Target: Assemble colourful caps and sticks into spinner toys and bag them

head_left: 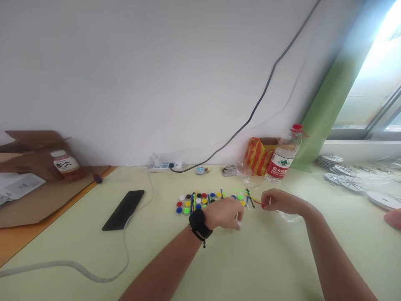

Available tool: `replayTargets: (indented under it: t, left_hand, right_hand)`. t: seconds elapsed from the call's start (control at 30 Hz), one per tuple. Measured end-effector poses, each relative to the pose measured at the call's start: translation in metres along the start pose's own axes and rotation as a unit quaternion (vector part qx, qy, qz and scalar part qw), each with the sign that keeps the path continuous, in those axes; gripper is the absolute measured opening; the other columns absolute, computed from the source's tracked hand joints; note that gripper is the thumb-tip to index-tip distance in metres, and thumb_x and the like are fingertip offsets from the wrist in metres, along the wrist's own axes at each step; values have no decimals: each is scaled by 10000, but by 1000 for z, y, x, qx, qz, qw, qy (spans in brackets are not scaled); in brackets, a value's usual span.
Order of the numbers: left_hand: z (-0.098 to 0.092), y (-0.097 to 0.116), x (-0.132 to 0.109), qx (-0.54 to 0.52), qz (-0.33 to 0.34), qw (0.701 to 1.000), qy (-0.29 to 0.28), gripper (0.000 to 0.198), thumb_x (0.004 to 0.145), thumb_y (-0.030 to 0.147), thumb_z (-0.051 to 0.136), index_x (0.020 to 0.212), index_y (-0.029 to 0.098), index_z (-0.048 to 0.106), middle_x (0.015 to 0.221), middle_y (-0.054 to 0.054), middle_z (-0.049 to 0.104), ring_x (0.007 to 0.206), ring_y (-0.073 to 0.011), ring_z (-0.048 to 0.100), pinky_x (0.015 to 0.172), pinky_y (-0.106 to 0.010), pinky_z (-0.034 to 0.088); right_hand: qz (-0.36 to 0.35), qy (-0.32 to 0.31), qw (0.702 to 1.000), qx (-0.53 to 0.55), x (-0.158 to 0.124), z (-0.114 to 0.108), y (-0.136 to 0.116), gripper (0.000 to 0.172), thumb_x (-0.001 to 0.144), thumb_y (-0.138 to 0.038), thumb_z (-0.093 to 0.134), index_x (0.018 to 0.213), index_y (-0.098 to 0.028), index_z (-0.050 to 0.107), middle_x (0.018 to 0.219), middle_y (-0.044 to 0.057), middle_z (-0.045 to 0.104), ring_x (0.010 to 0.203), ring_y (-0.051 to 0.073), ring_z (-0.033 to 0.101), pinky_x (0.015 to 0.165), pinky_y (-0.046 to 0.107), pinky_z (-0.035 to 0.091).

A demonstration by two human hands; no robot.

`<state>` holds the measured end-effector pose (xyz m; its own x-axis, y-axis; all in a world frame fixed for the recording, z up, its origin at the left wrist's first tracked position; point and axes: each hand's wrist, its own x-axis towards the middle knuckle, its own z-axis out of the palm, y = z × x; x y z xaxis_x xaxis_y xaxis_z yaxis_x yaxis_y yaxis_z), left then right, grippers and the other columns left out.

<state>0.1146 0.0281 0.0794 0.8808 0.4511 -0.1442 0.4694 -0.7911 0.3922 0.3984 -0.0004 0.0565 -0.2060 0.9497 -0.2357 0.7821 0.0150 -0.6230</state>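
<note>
My left hand [224,213], with a black band on its wrist, is closed in front of the coloured pieces. Its thumb and finger meet around a small whitish spot that I cannot make out. On the right, my right hand [280,200] pinches the end of a thin red stick [258,203]. Several thin plastic sticks [248,197] in blue, white, yellow, green and black lie just left of it. Rows of small round caps [186,203] in mixed colours, with more sticks between them, stretch behind my left hand, which hides part of them.
A black flat slab [123,210] and a white cable [126,238] lie to the left. Along the wall are a power strip [164,167], a water bottle [281,161] and a striped bag [257,156]. Stacked discs [347,182] lie right; a cardboard box [34,175] stands left.
</note>
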Motion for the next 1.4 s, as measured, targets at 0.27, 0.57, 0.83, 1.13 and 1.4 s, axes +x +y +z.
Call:
replayTargets:
  t: [0.27, 0.57, 0.83, 1.13, 1.4]
  left_hand:
    - [17, -14, 15, 49, -38, 993, 102, 183, 762, 332, 759, 893, 219, 697, 962, -37, 716, 943, -245, 669, 793, -323, 478]
    - [-6, 0, 11, -182, 25, 944, 274, 284, 928, 326, 590, 1191, 218, 592, 1105, -52, 712, 845, -164, 671, 780, -285, 521]
    - [8, -1, 16, -180, 15, 944, 277, 124, 846, 290, 648, 822, 186, 585, 807, -19, 694, 723, -152, 639, 656, -251, 495]
    - [42, 10, 22, -39, 38, 987, 149, 112, 838, 284, 664, 782, 197, 619, 852, -36, 714, 901, -227, 643, 785, -325, 449]
    - [32, 4, 20, 22, 50, 989, 139, 168, 838, 341, 703, 788, 197, 634, 856, -56, 697, 976, -255, 614, 860, -359, 434]
  right_hand:
    - [-48, 40, 992, 110, 4, 13, -37, 327, 827, -534, 646, 857, -218, 569, 774, 18, 668, 687, 175, 621, 590, 273, 448]
    - [-103, 65, 961, 249, 6, 23, -77, 137, 804, -336, 589, 821, -207, 548, 788, 27, 647, 738, 180, 633, 715, 323, 529]
    - [-83, 128, 973, 176, 18, 29, -60, 224, 848, -332, 501, 993, -216, 627, 834, 11, 640, 707, 154, 561, 592, 249, 436]
    - [-20, 204, 977, -60, 53, 43, -7, 242, 823, -279, 549, 1001, -191, 687, 729, 28, 680, 690, 200, 617, 649, 293, 453]
    - [-17, 255, 956, -144, 57, 53, 1, 368, 906, -388, 574, 1198, -181, 660, 1161, 149, 680, 1127, 290, 605, 960, 357, 428]
